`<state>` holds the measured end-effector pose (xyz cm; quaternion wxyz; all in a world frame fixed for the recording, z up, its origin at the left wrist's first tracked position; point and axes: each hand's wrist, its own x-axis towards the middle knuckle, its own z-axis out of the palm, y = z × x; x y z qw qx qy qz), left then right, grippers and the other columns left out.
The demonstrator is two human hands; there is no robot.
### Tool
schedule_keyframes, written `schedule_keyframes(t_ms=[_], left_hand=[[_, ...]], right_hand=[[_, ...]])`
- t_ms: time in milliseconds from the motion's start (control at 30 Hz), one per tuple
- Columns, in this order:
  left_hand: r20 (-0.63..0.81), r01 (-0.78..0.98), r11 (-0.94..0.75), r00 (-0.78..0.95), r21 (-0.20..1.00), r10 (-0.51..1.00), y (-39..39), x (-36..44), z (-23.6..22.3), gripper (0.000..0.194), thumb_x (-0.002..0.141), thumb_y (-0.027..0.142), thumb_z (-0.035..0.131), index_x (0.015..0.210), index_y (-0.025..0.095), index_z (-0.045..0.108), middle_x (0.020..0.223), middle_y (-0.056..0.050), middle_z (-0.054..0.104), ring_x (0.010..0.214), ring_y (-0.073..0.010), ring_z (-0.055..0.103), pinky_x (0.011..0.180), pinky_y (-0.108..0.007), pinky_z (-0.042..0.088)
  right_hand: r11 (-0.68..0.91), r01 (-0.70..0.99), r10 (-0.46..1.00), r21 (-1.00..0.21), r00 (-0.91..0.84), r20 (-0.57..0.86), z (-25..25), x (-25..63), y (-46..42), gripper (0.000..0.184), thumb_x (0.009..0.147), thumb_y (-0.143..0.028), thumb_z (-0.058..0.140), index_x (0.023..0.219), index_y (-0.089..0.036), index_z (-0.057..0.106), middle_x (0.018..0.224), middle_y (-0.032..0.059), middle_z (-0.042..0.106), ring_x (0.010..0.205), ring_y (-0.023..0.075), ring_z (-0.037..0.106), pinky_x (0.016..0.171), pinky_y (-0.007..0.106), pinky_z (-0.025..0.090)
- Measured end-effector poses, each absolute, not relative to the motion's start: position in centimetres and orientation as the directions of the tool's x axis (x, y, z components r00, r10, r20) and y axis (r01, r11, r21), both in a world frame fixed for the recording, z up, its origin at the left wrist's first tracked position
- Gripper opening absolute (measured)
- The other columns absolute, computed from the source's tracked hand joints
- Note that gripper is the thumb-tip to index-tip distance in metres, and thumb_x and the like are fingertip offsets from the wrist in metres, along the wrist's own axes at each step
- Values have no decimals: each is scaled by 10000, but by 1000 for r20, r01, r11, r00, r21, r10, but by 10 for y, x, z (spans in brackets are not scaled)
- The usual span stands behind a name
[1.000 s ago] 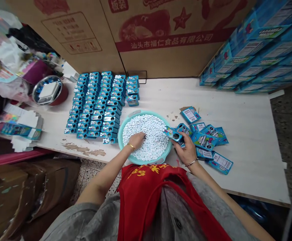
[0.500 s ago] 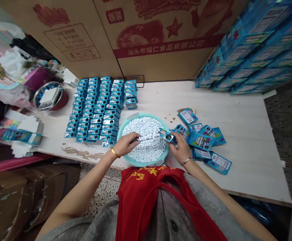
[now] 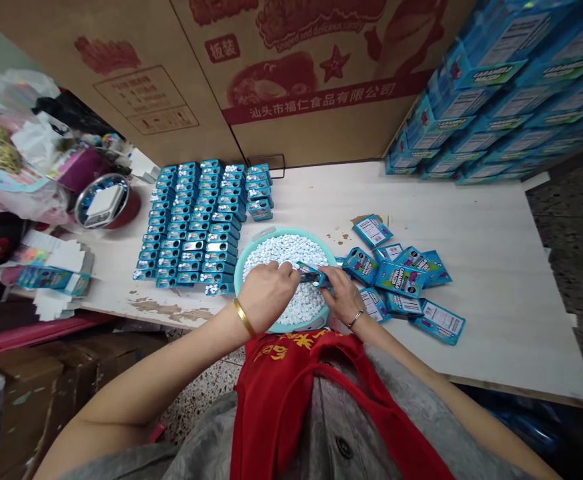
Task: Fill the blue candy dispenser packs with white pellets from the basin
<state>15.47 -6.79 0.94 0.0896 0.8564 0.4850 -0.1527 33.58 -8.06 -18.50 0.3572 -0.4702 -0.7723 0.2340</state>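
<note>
My left hand [image 3: 270, 291] is closed over a small, dark scoop [image 3: 307, 277], mostly hidden by the fingers, its end meeting the box. My right hand [image 3: 340, 293] grips a small blue candy box [image 3: 317, 275], tilted above the bowl. Beneath both hands sits a pale turquoise bowl [image 3: 254, 238] heaped with small white candies [image 3: 291, 248]. Right of the bowl lies a loose pile of blue boxes [image 3: 396, 275]. On the left, rows of blue boxes [image 3: 191, 227] stand upright, several showing round holes or white candies on top.
A large cardboard carton [image 3: 211, 140] walls off the back of the table [image 3: 496, 287]. Wrapped blue packs [image 3: 496, 113] are stacked at the back right. A metal bowl [image 3: 129, 200] and flattened card pieces [image 3: 66, 267] are on the left.
My left hand has moved right with the scoop to the box, and the heaped row of candies no longer shows. My right hand has brought the box slightly left over the bowl.
</note>
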Motion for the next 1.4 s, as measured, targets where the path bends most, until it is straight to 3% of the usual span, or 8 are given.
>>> schedule_keyframes(t_ms=[167,267,533,733,933,1067,1300,1400], left_hand=[[-265,922,-385,379,31,887,-57,97,-35,167,915,209,450,1014,171,580,928,-85,618,865,-215,591,719,-316,464],[-395,970,-237,235,43,888,-55,65,-94,147,879,174,482,984,168,586,967,-94,623,895,-224,594,739,-317,461],[-419,904,-74,266,420,868,-71,114,-207,284,875,179,468,1140,219,563,1190,-78,619,1071,-227,580,915,-346,454],[-387,838,-65,317,542,866,-76,94,-193,275,875,259,508,1139,203,558,1077,-56,660,970,-200,616,873,-317,476],[-195,704,-187,425,686,884,-75,70,-123,243,896,310,507,1094,177,556,1033,-72,643,929,-178,607,831,-302,477],[-180,747,-338,517,573,837,-65,81,-68,222,912,285,490,1096,179,554,1027,-70,643,934,-180,603,828,-308,477],[-415,851,-520,499,71,761,-60,134,1,183,924,187,430,998,145,592,959,-95,635,878,-212,623,717,-318,497],[-446,826,-561,485,-47,752,-66,156,18,207,922,122,397,950,130,601,898,-103,624,855,-224,621,682,-324,498]], right_hand=[[381,551,924,-742,-241,296,-183,344,-81,395,812,-163,495,1202,-217,520,1131,104,616,1074,263,581,932,460,501],[321,546,947,-774,-163,278,-180,355,-82,373,833,-223,522,1205,-219,516,1131,104,616,1064,264,589,920,461,501],[215,563,964,-798,7,264,-173,372,-81,388,831,-394,608,1168,-211,544,1088,106,636,998,271,612,870,461,505],[157,543,973,-825,58,223,-172,372,-81,420,816,-426,624,1157,-195,540,1047,104,642,943,265,624,830,443,511],[275,564,955,-779,-66,290,-174,367,-79,348,835,-315,585,1165,-216,537,1082,100,629,1001,264,609,878,459,510],[367,565,930,-739,-196,312,-177,356,-78,352,831,-215,529,1183,-203,530,1107,116,617,1043,271,592,913,473,507],[464,528,886,-712,-294,360,-182,337,-79,436,800,-123,495,1227,-207,502,1139,110,617,1077,267,582,935,467,507],[482,501,876,-719,-305,374,-183,334,-81,440,804,-119,494,1233,-215,497,1127,104,624,1074,267,583,936,467,507]])
